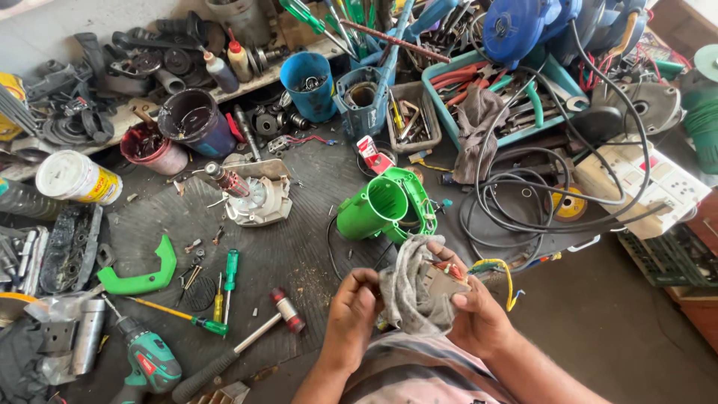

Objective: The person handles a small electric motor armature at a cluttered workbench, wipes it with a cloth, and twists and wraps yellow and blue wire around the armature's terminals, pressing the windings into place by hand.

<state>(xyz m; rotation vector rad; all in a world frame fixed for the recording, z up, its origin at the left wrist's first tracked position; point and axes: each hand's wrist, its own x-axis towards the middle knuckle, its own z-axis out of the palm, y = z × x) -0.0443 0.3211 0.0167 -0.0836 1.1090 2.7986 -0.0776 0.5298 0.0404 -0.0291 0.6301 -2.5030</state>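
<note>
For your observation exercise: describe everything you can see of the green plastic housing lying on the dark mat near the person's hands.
The bright green plastic tool housing lies on its side on the dark ribbed rubber mat, just beyond the hands. It is a hollow tube with its round open mouth facing the camera, widening into a ringed collar at the right. The shell looks empty and glossy. A thin black cable seems to run from under it; neither hand touches it.

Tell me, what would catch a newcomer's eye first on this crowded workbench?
Probably the bright green plastic housing lying on its side mid-bench, just above the two hands. The left hand and right hand together hold a grey rag wrapped round a small wired part. At top right a blue power tool sits over a tangle of black cable.
</note>
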